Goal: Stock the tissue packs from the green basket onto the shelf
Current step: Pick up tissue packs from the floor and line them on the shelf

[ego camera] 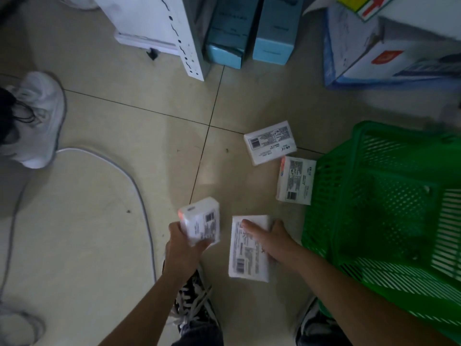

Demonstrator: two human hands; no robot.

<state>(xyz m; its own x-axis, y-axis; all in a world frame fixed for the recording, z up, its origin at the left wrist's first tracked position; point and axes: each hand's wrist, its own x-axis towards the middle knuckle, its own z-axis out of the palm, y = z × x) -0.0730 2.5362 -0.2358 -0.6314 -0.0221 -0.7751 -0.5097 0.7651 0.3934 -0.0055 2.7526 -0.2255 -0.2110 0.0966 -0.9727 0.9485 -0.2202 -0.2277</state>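
Observation:
My left hand point(180, 248) grips a white tissue pack point(200, 221) and holds it tilted above the floor. My right hand point(269, 239) rests on a second white tissue pack point(245, 255) that lies on the tiles, thumb on top and fingers around its right edge. Two more tissue packs lie on the floor, one point(270, 142) farther off and one point(295, 181) against the green basket point(389, 196). The basket stands tipped at the right and looks empty inside. The white shelf upright point(179, 33) rises at the top.
Two light blue boxes point(249, 31) stand beside the shelf, and a blue-and-white carton point(374, 51) sits at the top right. Another person's white shoe point(40, 118) is at the left. A grey cable point(134, 186) loops across the floor. My own shoes point(197, 305) are below.

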